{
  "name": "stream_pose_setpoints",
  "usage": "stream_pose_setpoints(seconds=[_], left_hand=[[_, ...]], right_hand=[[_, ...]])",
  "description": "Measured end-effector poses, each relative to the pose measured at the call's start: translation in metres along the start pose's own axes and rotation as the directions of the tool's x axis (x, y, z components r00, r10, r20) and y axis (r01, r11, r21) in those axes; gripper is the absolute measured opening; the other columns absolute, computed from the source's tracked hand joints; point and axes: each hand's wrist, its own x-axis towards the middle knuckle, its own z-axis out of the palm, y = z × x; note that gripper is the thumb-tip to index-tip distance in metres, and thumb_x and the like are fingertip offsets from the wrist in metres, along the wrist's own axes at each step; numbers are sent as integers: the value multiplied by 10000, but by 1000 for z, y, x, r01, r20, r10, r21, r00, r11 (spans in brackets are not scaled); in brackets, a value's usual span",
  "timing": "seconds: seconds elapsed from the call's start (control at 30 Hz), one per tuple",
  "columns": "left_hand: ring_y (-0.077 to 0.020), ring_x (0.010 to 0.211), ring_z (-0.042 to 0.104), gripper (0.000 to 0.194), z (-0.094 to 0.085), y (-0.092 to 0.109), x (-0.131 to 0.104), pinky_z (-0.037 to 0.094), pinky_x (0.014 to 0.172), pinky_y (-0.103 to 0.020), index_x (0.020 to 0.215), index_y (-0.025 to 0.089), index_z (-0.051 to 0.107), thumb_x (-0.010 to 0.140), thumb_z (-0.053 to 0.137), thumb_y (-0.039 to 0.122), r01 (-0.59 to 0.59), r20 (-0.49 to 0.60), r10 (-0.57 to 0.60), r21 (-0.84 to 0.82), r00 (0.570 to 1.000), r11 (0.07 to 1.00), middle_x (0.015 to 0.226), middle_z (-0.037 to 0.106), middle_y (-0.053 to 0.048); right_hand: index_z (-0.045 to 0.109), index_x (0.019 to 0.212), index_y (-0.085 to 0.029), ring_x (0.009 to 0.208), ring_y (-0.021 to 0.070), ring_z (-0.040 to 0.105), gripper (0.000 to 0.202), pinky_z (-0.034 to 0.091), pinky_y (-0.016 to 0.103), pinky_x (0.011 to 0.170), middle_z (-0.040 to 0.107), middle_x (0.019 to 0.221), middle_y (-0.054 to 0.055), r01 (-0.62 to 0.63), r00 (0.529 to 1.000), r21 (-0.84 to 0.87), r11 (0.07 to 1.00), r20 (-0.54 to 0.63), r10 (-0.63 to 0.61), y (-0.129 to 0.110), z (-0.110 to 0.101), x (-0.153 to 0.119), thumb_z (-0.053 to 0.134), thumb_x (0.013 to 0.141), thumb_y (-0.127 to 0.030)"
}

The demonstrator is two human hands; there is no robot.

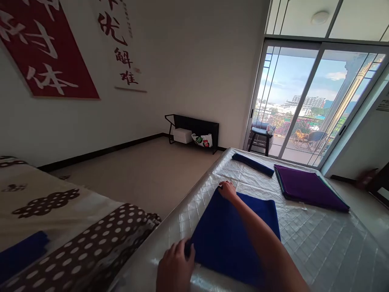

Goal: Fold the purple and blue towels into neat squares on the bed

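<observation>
A dark blue square of cloth (221, 239) lies flat on the plastic-covered mattress (319, 239). Its near left corner is pinched in my left hand (176, 263), with the thumb and fingers bent around the edge. My right hand (227, 190) reaches across the cloth and grips the far left corner, while that forearm hides part of the right side. Beyond it lies a narrow, dark blue folded strip of cloth (253, 164). To the right rests a neat stack of folded cloths with a purple one (310, 187) on top.
At the left is a bed with a dotted brown and cream cover (100, 239) and another blue cloth (22, 253) on it. A floor gap separates it from the mattress. Against the back wall stands a low black rack (197, 123) holding a white box (182, 136) and a bag (203, 140).
</observation>
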Motion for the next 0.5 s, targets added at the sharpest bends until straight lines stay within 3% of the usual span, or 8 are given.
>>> stream_pose_setpoints(seconds=[0.13,0.27,0.37,0.5], left_hand=[[-320,975,688,508,-4,-1,2,508,911,-440,1044,159,724,850,382,480,23,72,-20,-36,997,999,1045,767,-140],[-329,1003,685,519,-11,2,7,494,942,-451,990,180,734,836,355,500,41,116,-32,-74,993,996,1058,769,-138],[-332,961,691,473,-22,10,9,507,901,-450,891,195,721,812,355,483,74,140,-57,-114,988,991,992,772,-140],[-295,836,722,452,-47,29,14,538,705,-374,941,240,709,816,409,555,248,254,-192,-210,948,946,926,785,-82]], right_hand=[[746,1010,-221,1152,298,592,195,434,397,978,695,1168,100,16,1000,37,999,-18,-16,-5,-7,-2,592,891,-232],[722,1080,-260,1099,229,630,235,448,347,972,728,1127,40,65,992,117,991,-114,-52,-5,-33,-23,541,934,-228],[707,1109,-271,1019,183,663,257,473,318,943,747,1074,9,150,964,247,957,-250,-87,4,-70,-56,516,943,-226],[734,1018,-285,989,191,663,212,496,340,910,755,1034,2,333,879,333,882,-448,-163,21,-137,-119,550,913,-276]])
